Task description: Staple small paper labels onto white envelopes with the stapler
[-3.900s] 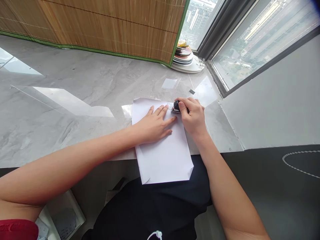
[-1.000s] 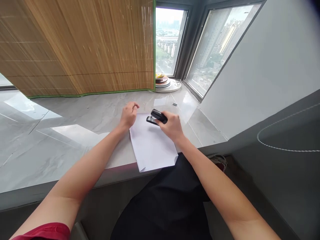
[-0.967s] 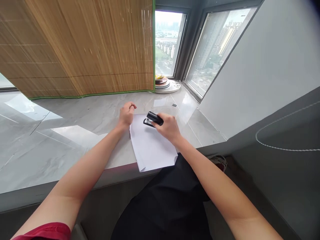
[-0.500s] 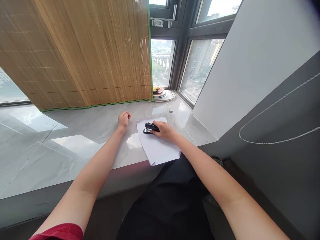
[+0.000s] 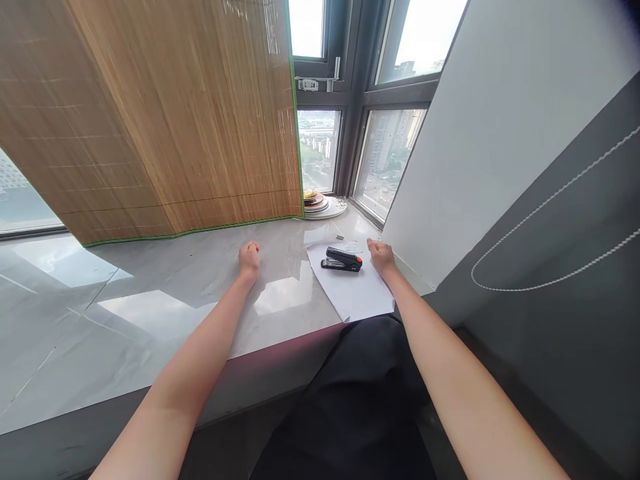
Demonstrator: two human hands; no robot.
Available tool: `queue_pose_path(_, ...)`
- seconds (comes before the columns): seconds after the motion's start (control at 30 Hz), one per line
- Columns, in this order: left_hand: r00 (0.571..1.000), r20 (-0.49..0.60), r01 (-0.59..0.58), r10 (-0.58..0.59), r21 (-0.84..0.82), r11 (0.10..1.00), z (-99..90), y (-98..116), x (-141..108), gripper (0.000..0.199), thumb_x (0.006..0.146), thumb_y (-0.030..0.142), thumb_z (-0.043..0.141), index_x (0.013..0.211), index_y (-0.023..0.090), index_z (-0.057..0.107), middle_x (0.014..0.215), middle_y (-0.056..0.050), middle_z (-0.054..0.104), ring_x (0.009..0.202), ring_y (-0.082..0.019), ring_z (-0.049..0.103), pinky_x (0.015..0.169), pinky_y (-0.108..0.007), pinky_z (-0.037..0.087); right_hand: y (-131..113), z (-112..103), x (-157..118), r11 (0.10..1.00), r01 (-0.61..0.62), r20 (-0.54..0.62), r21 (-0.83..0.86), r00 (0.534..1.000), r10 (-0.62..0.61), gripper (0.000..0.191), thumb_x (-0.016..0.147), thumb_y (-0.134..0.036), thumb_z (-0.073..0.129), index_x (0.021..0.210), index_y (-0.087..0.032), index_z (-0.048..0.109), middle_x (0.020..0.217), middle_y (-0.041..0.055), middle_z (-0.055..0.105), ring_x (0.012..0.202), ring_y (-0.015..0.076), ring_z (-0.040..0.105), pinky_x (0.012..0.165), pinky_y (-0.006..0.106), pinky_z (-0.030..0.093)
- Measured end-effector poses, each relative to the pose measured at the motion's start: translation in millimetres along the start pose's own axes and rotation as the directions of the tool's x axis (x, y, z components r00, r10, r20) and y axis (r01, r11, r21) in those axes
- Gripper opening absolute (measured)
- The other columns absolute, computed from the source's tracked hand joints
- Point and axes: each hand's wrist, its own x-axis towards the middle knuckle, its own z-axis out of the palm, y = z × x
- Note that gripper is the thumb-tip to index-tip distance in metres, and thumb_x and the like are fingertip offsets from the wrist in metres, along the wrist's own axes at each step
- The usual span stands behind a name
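A black stapler [image 5: 342, 259] with an orange patch at its right end lies on white paper [image 5: 357, 293], its jaw pointing left. The paper rests near the front edge of the pale stone sill. My right hand [image 5: 381, 256] is closed in a fist by the paper's upper right edge, apart from the stapler, with nothing visible in it. Left of the paper, my left hand [image 5: 249, 257] rests on the sill, also closed with nothing visible in it. Just beyond the paper lies a small grey strip [image 5: 340, 237], perhaps staples.
Stacked plates [image 5: 323, 207] stand in the window corner. A bamboo blind [image 5: 190, 120] with green edging hangs behind the sill [image 5: 165, 340]. On the right are a white wall [image 5: 480, 133] and a hanging bead chain [image 5: 520, 289].
My right hand has let go of the stapler and moved right. Paper and stapler now lie further right. My left hand stays closed in about the same place. The view has tilted up slightly.
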Motion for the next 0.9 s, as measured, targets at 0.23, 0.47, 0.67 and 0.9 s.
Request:
queue_pose_path(0.23,1.0,-0.017,-0.011,0.009,-0.098,0.995,-1.8,3.7,-1.5,0.024,0.076,0.028,0.054,0.062,0.024,0.035,0.065,0.001,0.027,0.059,-0.016,0.022,0.058,-0.035,0.02,8.5,8.1,-0.4,0.97,-0.141,0.031,-0.198,0.988,0.15,0.043,0.1,-0.03,0.043,0.077,-0.019,0.078,0.076,0.0159,0.074,0.086,0.0302,0.068,0.075,0.035,0.046)
queue_pose_path(0.47,0.88,0.468,0.14,0.079,-0.416,0.898,-20.1,17.0,-16.7,0.047,0.069,0.036,0.06,0.061,0.024,0.016,0.065,0.003,0.011,0.055,-0.013,0.019,0.054,-0.033,0.024,3.9,9.1,-3.0,0.966,-0.112,0.053,-0.234,0.99,0.128,0.042,0.102,-0.027,0.045,0.083,-0.018,0.082,0.089,0.0175,0.08,0.097,0.0309,0.072,0.092,0.038,0.05)
queue_pose_path(0.67,0.817,0.576,0.293,-0.012,-0.398,0.869,-22.7,14.2,-17.2,0.06,0.073,0.04,0.066,0.061,0.024,0.01,0.061,0.004,0.005,0.052,-0.012,0.016,0.051,-0.032,0.024,0.2,11.2,-4.4,0.963,-0.079,0.038,-0.258,0.995,0.091,0.044,0.106,-0.026,0.043,0.089,-0.016,0.082,0.096,0.0197,0.08,0.104,0.0324,0.074,0.101,0.041,0.052)
queue_pose_path(0.9,0.741,0.671,0.364,-0.031,-0.361,0.859,-17.6,13.1,-15.8,0.056,0.066,0.031,0.066,0.061,0.024,0.011,0.06,0.004,0.007,0.05,-0.011,0.018,0.051,-0.031,0.023,1.5,12.8,1.6,0.953,0.284,0.143,-0.11,0.953,-0.267,0.058,0.112,-0.021,0.034,0.165,-0.013,0.055,0.177,0.0168,0.045,0.168,0.0292,0.037,0.135,0.049,0.035)
